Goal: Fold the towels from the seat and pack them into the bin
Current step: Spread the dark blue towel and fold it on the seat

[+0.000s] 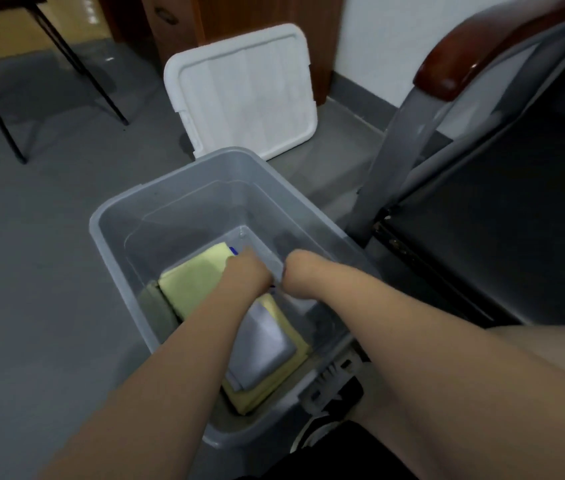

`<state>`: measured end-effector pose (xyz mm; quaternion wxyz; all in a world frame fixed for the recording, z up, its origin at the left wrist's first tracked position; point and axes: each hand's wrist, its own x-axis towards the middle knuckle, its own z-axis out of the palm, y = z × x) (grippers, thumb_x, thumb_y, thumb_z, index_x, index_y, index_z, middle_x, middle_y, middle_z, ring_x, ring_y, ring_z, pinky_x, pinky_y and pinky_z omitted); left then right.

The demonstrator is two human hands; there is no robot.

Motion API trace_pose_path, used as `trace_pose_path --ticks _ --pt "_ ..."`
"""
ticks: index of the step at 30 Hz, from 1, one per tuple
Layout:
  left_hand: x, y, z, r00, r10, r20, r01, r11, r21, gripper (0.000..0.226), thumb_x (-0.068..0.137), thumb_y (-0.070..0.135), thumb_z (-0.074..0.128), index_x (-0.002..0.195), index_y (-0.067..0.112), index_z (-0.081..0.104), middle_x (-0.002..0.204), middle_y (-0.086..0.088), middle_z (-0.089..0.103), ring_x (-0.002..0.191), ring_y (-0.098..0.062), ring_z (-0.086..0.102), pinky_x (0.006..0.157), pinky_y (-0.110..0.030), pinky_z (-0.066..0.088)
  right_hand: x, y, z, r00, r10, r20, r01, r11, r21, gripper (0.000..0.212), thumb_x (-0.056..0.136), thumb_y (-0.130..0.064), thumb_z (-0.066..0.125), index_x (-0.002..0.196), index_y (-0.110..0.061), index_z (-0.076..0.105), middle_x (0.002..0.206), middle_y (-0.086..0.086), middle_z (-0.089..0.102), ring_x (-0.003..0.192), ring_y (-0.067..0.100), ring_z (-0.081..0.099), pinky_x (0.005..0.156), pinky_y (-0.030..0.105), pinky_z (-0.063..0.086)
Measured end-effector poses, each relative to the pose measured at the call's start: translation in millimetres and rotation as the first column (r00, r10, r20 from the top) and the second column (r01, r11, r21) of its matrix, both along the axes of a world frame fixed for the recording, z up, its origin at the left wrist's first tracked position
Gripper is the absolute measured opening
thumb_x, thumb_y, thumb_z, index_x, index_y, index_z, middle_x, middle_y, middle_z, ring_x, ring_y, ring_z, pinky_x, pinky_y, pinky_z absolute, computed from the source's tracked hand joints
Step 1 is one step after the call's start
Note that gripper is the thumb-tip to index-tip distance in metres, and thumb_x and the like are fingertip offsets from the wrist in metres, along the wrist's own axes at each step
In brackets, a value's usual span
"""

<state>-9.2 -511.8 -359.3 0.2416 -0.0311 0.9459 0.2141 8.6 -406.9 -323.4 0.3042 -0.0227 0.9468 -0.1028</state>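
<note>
Our left hand and right hand sit inside the bin on grey floor, grips unclear; lid at twelve o'clock.

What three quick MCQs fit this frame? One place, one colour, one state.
1. Where is the white lid relative to the bin? A on top of it; B propped up behind it; C inside it.
2. What colour is the folded towel lying on the yellow towel? A red; B grey; C green.
3. What state is the bin in? A open, both hands inside; B closed; C tipped over.
Answers: 1 B, the lid stands on the floor beyond the far rim. 2 B, grey on yellow. 3 A, left hand and right hand reach below its rim.
</note>
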Motion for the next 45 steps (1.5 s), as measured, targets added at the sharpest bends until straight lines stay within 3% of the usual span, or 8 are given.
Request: trace_pose_path --ticks 5,12,22,25,30,33,39,45 --pt "-30.9 68.6 85.5 0.974 -0.042 -0.222 0.077 0.986 0.149 0.033 0.098 0.011 0.055 0.129 0.0 0.054 0.131 -0.022 0.06 0.118 -0.039 0.059 0.088 -0.038 0.049 -9.3 51.2 81.7 0.949 -0.205 -0.239 0.169 0.972 -0.161 0.035 0.103 -0.014 0.039 0.13 -0.003 0.058 0.131 0.015 0.059 0.123 0.031 0.054 0.095 0.032 0.043" --pt "-11.4 202.6 164.0 0.861 -0.265 -0.434 0.39 0.892 0.229 0.032 0.092 0.022 0.067 0.119 0.008 0.062 0.119 -0.015 0.064 0.108 -0.034 0.062 0.084 -0.036 0.052 50.3 185.9 156.0 0.646 -0.707 -0.288 0.552 0.694 -0.462 0.019 0.091 -0.005 0.059 0.107 -0.003 0.069 0.096 0.014 0.071 0.084 0.027 0.071 0.077 0.039 0.062" --pt "94.9 399.9 197.0 0.578 -0.763 -0.288 0.804 0.594 0.04 0.04 0.103 0.01 0.05 0.143 0.008 0.048 0.139 -0.013 0.055 0.126 -0.03 0.056 0.1 -0.035 0.047 163.1 352.8 147.4 0.145 -0.945 -0.295 0.721 0.305 -0.622 0.02 0.088 -0.003 0.059 0.075 -0.019 0.061 0.089 0.011 0.065 0.071 0.02 0.062 0.071 0.034 0.058" --pt "100.0 428.2 160.1 0.546 -0.78 -0.307 0.816 0.577 -0.015 0.042 0.098 0.022 0.053 0.138 0.012 0.049 0.141 -0.016 0.049 0.124 -0.037 0.051 0.089 -0.041 0.047 180.0 386.4 108.8 0.097 -0.908 -0.408 0.781 0.323 -0.534 0.01 0.085 -0.005 0.063 0.09 -0.013 0.068 0.1 0.017 0.068 0.091 0.031 0.066 0.085 0.038 0.055" --pt "76.9 443.5 118.3 0.449 -0.854 -0.262 0.863 0.49 -0.118 0.053 0.095 0.023 0.057 0.144 0.024 0.036 0.15 -0.01 0.027 0.132 -0.037 0.031 0.104 -0.046 0.036 183.0 412.9 51.9 0.139 -0.851 -0.507 0.842 0.371 -0.391 0.06 0.087 -0.018 0.065 0.142 -0.015 0.042 0.141 0.014 0.04 0.122 0.035 0.051 0.101 0.039 0.044" --pt "65.7 446.7 116.2 0.432 -0.84 -0.327 0.86 0.494 -0.131 0.048 0.094 0.02 0.056 0.14 0.024 0.041 0.15 -0.005 0.03 0.129 -0.035 0.033 0.104 -0.045 0.036 172.9 423.3 49.0 0.183 -0.832 -0.524 0.842 0.408 -0.354 0.048 0.089 -0.025 0.062 0.136 -0.018 0.052 0.139 0.007 0.045 0.121 0.032 0.054 0.098 0.04 0.045" --pt "70.9 447.3 113.6 0.379 -0.843 -0.382 0.879 0.457 -0.137 0.041 0.094 0.012 0.054 0.134 0.02 0.048 0.144 -0.002 0.037 0.124 -0.03 0.035 0.092 -0.038 0.034 168.6 424.6 57.6 -0.019 -0.858 -0.513 0.739 0.334 -0.585 0.027 0.085 -0.01 0.061 0.109 -0.009 0.072 0.117 0.008 0.068 0.111 0.022 0.063 0.094 0.027 0.046" --pt "84.3 444.9 123.6 0.298 -0.829 -0.473 0.888 0.423 -0.182 0.04 0.094 0.018 0.061 0.131 0.018 0.047 0.141 -0.007 0.045 0.126 -0.033 0.039 0.094 -0.041 0.036 179.9 415.5 109.3 -0.081 -0.838 -0.54 0.599 0.392 -0.698 0.026 0.082 0.002 0.058 0.1 -0.012 0.07 0.082 -0.001 0.063 0.071 0.009 0.058 0.054 0.005 0.039"
